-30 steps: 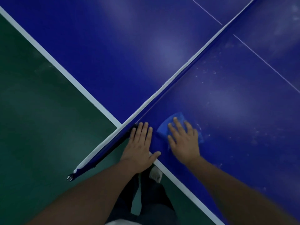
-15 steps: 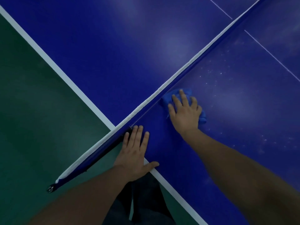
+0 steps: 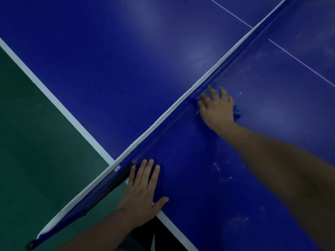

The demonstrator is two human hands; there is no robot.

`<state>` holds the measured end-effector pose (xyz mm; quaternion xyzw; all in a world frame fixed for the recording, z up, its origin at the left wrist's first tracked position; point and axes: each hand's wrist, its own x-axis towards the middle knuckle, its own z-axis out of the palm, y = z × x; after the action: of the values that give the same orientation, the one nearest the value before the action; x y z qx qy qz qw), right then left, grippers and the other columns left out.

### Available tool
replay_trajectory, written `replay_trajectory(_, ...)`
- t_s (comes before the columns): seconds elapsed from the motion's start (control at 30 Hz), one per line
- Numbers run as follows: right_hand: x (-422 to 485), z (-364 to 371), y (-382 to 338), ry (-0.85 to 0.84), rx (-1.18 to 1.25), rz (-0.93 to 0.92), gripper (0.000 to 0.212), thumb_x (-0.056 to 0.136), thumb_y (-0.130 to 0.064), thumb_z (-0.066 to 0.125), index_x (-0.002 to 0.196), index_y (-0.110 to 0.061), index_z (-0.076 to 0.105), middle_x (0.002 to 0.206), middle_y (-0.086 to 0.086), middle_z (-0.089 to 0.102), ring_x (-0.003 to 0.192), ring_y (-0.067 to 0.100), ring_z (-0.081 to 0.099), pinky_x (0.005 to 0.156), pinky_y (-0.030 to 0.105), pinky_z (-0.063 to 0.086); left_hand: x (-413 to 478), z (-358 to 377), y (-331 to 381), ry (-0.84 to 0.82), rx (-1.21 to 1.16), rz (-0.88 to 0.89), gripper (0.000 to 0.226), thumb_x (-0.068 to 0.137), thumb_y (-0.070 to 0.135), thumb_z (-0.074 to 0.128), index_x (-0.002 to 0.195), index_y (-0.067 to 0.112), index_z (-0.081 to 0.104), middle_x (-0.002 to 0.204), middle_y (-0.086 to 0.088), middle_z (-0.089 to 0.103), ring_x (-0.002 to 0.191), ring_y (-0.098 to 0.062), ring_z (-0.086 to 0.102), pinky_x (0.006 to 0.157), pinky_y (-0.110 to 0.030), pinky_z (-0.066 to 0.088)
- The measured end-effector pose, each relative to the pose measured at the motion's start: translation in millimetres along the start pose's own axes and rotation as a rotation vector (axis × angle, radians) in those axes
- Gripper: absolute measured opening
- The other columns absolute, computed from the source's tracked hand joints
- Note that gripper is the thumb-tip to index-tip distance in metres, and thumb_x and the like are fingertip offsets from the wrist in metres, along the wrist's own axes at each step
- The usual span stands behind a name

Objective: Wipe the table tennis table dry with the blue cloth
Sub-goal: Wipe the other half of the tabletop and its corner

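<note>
Pressing rather than gripping: our right hand point(image 3: 216, 107) lies spread on the cloth point(image 3: 236, 112), fingers straight and fanned, none curled round it that we can see. Most of the cloth is hidden under the palm. A bunched edge shows at the hand's 3 o'clock and a sliver shows past the fingertips at 12. It sits on the table point(image 3: 126, 69) right against the foot of the net point(image 3: 163, 127), at about 2 o'clock from the middle of the head view. Our left hand point(image 3: 143, 192) is flat and holds nothing, its palm over the table's white edge at 6 o'clock, fingertips just beside the net clamp point(image 3: 119, 176).

We judge the step in hand to be wiping the strip along the net on our half. Pale specks point(image 3: 217, 167), water as far as we can tell, lie between our arms at 5 o'clock, and more are scattered at 2 to 3 o'clock beyond the cloth. The next move, in our view, calls for even downward pressure and a sweep away from the net toward 4 o'clock across those specks. The cloth should be spread wider so it does not ball up under the palm.
</note>
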<state>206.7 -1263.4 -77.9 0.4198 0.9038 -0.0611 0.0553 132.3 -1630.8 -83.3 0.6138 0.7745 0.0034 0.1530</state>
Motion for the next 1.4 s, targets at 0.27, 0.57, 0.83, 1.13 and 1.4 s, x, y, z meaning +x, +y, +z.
replay_trajectory(0.27, -103, 22, -49, -0.011, 0.009, -0.510, 0.047, 0.101, -0.048, 0.038, 0.145, -0.038, 0.048, 0.159, -0.004, 0.038, 0.139, 0.038, 0.037, 0.101, 0.054, 0.034, 49, -2, 24, -0.048, -0.027, -0.060, 0.102, 0.091, 0.079, 0.032, 0.156, 0.002, 0.020, 0.163, -0.021, 0.017, 0.152, -0.034, 0.016, 0.119, -0.053, 0.010)
replay_trajectory(0.57, 45, -10, 49, 0.054, -0.018, -0.056, 0.051, 0.100, -0.047, 0.027, 0.137, -0.032, 0.058, 0.152, 0.003, 0.046, 0.135, 0.041, 0.039, 0.098, 0.051, 0.035, 89, -13, 31, -0.053, 0.011, -0.022, 0.096, 0.094, 0.077, 0.028, 0.158, 0.005, 0.018, 0.165, -0.018, 0.014, 0.153, -0.032, 0.010, 0.118, -0.051, 0.008)
replay_trajectory(0.83, 1, -6, 49, 0.011, -0.046, -0.097, 0.051, 0.102, -0.050, 0.026, 0.150, -0.039, 0.041, 0.162, -0.003, 0.032, 0.138, 0.043, 0.033, 0.100, 0.055, 0.034, 160, -27, 54, -0.060, -0.008, -0.043, 0.089, 0.098, 0.068, 0.027, 0.157, 0.004, 0.016, 0.166, -0.019, 0.006, 0.154, -0.033, 0.006, 0.119, -0.051, 0.009)
replay_trajectory(1.13, 94, -25, 95, 0.047, -0.005, -0.006, 0.055, 0.100, -0.049, 0.021, 0.141, -0.033, 0.053, 0.156, 0.002, 0.041, 0.140, 0.042, 0.033, 0.102, 0.053, 0.031, 213, -45, 65, -0.082, -0.021, -0.031, 0.088, 0.098, 0.068, 0.020, 0.158, 0.006, 0.002, 0.166, -0.018, -0.011, 0.154, -0.031, -0.010, 0.121, -0.049, 0.002)
replay_trajectory(1.4, 44, -8, 72, 0.029, 0.068, -0.251, 0.052, 0.099, -0.049, 0.025, 0.141, -0.038, 0.055, 0.154, -0.003, 0.045, 0.138, 0.040, 0.039, 0.102, 0.058, 0.034, 294, -74, 88, -0.073, -0.175, -0.079, 0.085, 0.102, 0.054, 0.031, 0.155, 0.012, -0.021, 0.159, -0.006, -0.037, 0.148, -0.021, -0.029, 0.115, -0.035, -0.020)
